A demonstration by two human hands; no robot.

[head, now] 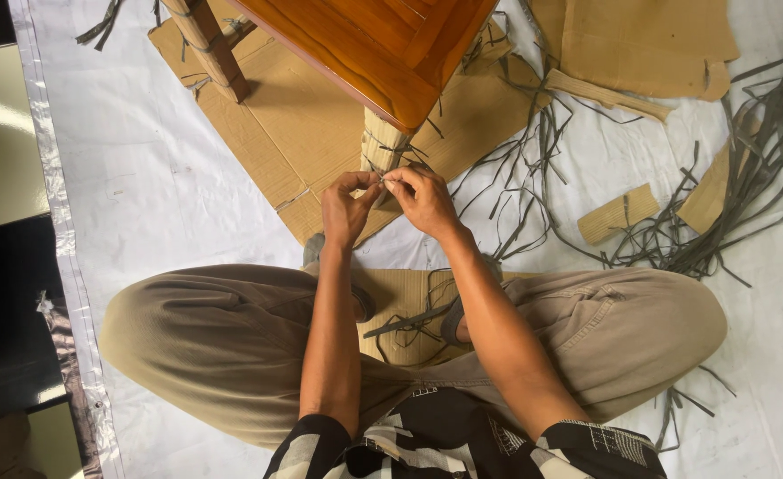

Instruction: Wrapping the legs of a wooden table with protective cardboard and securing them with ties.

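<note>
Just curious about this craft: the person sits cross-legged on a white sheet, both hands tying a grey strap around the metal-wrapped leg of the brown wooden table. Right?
Not quite. The head view shows the table leg wrapped in cardboard, not metal. The rest holds: left hand and right hand work a grey strap at it, on the white sheet.

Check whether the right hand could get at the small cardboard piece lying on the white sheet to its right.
Probably yes. The right hand is at the wrapped table leg, and only loose grey strips lie between it and the cardboard piece; nothing solid blocks the way.
</note>
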